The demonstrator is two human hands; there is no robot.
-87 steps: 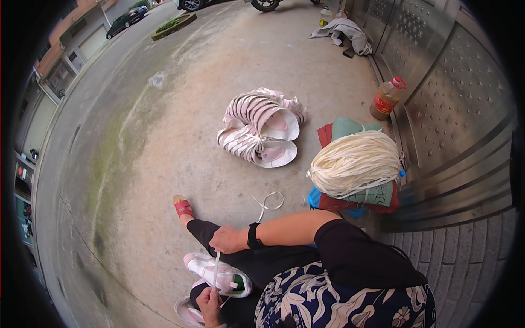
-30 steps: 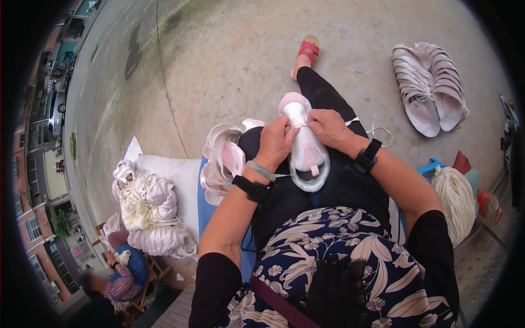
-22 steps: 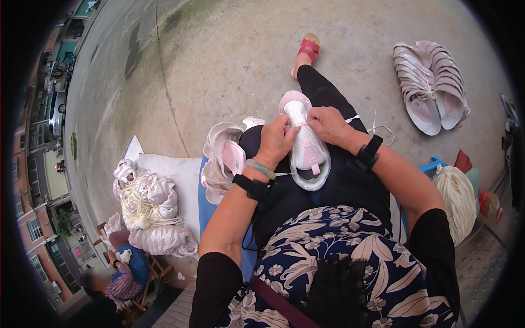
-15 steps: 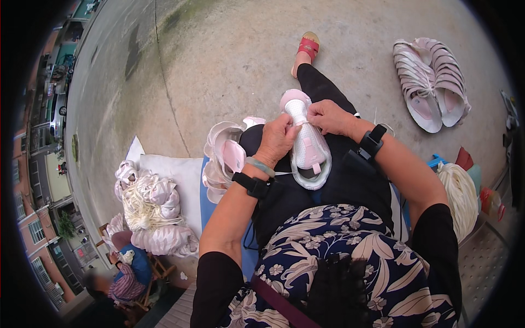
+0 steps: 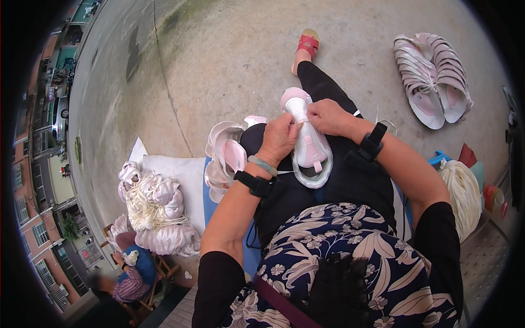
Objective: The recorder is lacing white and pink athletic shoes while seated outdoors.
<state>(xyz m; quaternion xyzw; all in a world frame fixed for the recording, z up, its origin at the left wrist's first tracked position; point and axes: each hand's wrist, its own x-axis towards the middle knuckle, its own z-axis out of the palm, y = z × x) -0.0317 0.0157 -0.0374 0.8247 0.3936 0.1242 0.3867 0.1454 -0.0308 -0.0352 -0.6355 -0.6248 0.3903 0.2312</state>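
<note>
Across my lap lies a pink and white mesh shoe upper [image 5: 310, 143], its rounded pink toe pointing away from me and its open heel collar toward my waist. My left hand [image 5: 279, 134] is closed on its left edge, around the middle. On the opposite edge my right hand [image 5: 326, 117] pinches the upper with bent fingers. Both sides look drawn inward between my hands; whether a lace lies in my fingertips is too small to make out. Beside my left wrist, more pink and white shoe uppers [image 5: 234, 156] rest in a nested stack.
At left, a heap of bundled uppers with cream laces [image 5: 150, 202] sits by a white sheet [image 5: 178, 169]. A tied bundle of uppers [image 5: 435, 82] lies on the concrete at far right. A hank of cream laces [image 5: 459, 197] is near my right elbow. Another person [image 5: 134, 279] sits lower left.
The whole view has shifted slightly. Both hands keep their hold on the shoe upper, with only small finger movement at its middle.
</note>
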